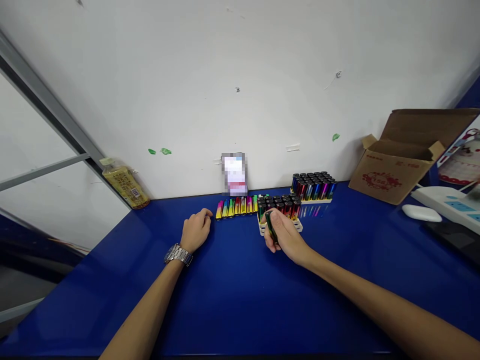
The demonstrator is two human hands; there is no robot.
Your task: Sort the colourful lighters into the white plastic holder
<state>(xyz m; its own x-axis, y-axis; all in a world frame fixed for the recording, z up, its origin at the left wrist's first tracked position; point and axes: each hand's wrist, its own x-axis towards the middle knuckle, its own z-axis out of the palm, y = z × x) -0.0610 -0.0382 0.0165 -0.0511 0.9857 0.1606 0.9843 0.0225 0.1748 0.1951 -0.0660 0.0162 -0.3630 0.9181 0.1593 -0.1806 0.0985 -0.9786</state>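
Note:
My right hand (282, 234) grips a dark green lighter (271, 227) with a black top, held slightly tilted in front of a white rack (299, 227). That rack holds upright lighters (287, 206) in red and green with black tops, and its front slots show bare beside my fingers. On the blue table rests my left hand (196, 231), its fingers curled and pressed together with nothing visible in them. Just right of its fingertips lies a row of lighters (236, 206) in bright yellow, pink, green and blue.
A second white rack (317, 201) of upright lighters (314, 186) stands behind, to the right. A phone (235, 175) leans on the wall. A bottle (125, 184) stands at left; an open cardboard box (392, 167), white case (422, 213) and power strip (452, 205) are at right.

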